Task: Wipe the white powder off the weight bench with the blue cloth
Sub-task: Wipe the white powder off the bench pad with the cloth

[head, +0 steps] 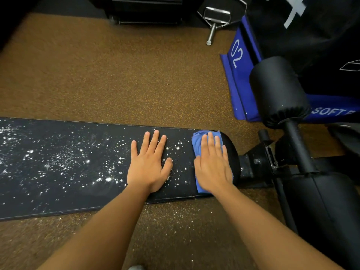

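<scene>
Powder (58, 164) may smear or spill onto the floor (116, 75), because the flat left hand (149, 162) rests in it beside the cloth (196, 141), pressed under the flat right hand (213, 162).

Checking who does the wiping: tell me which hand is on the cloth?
The right hand, flat on the blue cloth at the bench end. The left hand rests bare on powder.
</scene>
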